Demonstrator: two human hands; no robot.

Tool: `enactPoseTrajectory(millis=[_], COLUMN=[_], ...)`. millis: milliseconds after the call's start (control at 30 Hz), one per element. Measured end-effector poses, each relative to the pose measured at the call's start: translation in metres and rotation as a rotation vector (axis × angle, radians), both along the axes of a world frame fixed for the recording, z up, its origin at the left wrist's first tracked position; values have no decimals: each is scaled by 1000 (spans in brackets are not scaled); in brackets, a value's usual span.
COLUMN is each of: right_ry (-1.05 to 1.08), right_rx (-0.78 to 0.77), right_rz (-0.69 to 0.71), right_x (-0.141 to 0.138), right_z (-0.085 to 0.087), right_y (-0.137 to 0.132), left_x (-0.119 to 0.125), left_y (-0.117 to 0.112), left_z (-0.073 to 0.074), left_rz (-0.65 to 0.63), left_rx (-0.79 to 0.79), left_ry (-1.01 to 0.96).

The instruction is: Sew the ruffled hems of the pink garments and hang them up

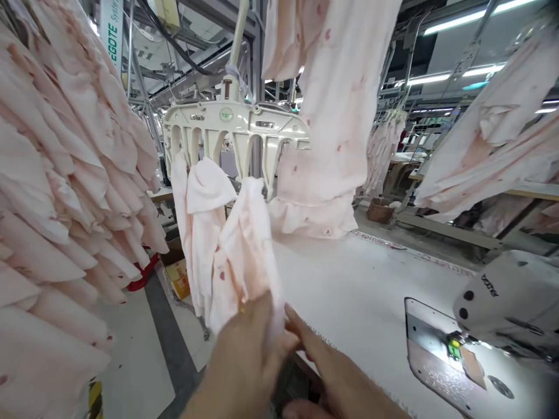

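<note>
Light pink garment pieces with small dark-pink printed motifs hang from the cream plastic clamp hanger in front of me. My left hand is closed on the lower end of the nearest fabric piece, slightly blurred. Just to its right is my right hand, its fingers stretched towards the fabric's edge and its thumb apart below. Whether those fingertips touch the cloth is hard to make out. Another large pink piece hangs behind, its gathered lower edge reaching the white sewing table.
A dense row of pink pieces hangs close on the left. The sewing machine, its lamp lit over the metal plate, stands at the right. More fabric hangs at far right. A cardboard box sits on the floor behind.
</note>
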State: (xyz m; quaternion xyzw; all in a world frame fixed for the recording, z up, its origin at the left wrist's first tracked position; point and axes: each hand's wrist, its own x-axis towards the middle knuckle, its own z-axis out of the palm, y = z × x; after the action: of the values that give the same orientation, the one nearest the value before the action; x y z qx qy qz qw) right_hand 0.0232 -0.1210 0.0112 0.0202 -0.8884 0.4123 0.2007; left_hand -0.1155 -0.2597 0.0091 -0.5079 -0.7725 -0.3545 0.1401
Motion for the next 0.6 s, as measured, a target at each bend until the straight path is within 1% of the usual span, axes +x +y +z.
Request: enactPoseTrajectory(millis=[67, 100, 167, 200, 267, 333, 367, 433, 467, 533, 600], right_ry=[-3, 0, 3, 5, 16, 27, 29, 45, 58, 91, 109], right_rx=[-333, -450, -580, -634, -768, -907, -948, -983, -966, -870, -729], right_rz=[-46, -69, -79, -70, -49, -43, -55, -100, -129, -195, -252], right_x=[-27, -39, -57, -64, -71, -71, -70, -66, -65, -63, -63], right_z=[-9, -15, -23, -26, -26, -24, -23, -21, -22, -25, -31], right_y=[-15, -20, -26, -26, -27, -28, -27, -26, -25, -22, -18], left_x=[19, 24, 23, 18, 0, -26, -39, -63, -71, -76, -66], left_y=[4, 4, 2, -1, -10, -20, -26, -36, -40, -48, -50], left_z=[-13, -20, -31, -35, -42, -49, -55, -72, -83, -105, -125], left_rz=[-28, -31, -35, -39, -14, 74, 131, 213, 211, 136, 19], left_rx=[21, 28, 31, 40, 107, 217, 265, 296, 268, 153, 7], left_ry=[179, 240, 306, 318, 300, 214, 144, -31, -139, -313, -382])
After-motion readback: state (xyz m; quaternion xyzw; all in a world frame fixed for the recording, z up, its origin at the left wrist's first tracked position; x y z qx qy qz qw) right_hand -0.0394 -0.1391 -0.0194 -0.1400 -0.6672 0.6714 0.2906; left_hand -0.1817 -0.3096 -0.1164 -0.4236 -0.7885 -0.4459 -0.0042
